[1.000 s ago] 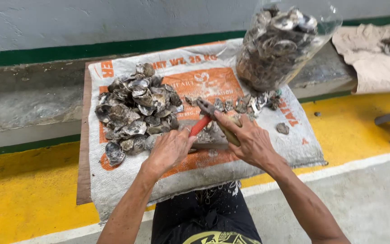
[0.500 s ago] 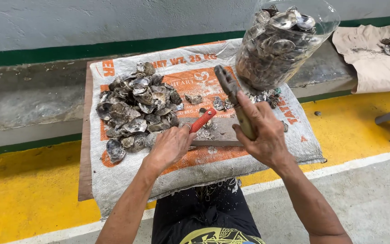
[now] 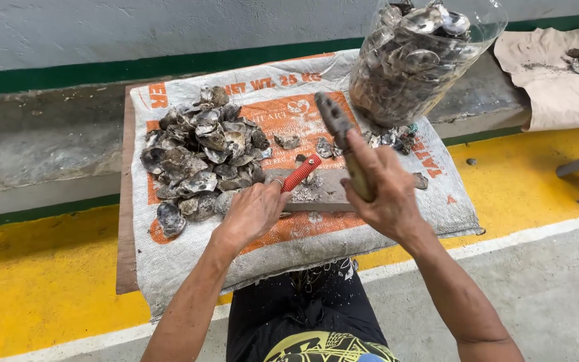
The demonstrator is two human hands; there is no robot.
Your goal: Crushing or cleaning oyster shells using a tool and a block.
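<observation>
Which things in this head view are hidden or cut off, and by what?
- Left hand: its palm hides what it presses beside the red-handled tool.
- Right hand: its fingers cover the handle of the raised knife.
- Clear bag of shells: its top is cut by the upper edge.

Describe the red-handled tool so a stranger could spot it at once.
Start at the white and orange sack spread over the board, with the shell pile on its left part. Right of that pile, the left hand grips the tool: its ribbed red handle is the only bright red thing among the grey shells.

Bright, even daylight; soft shadows, sharp focus.
</observation>
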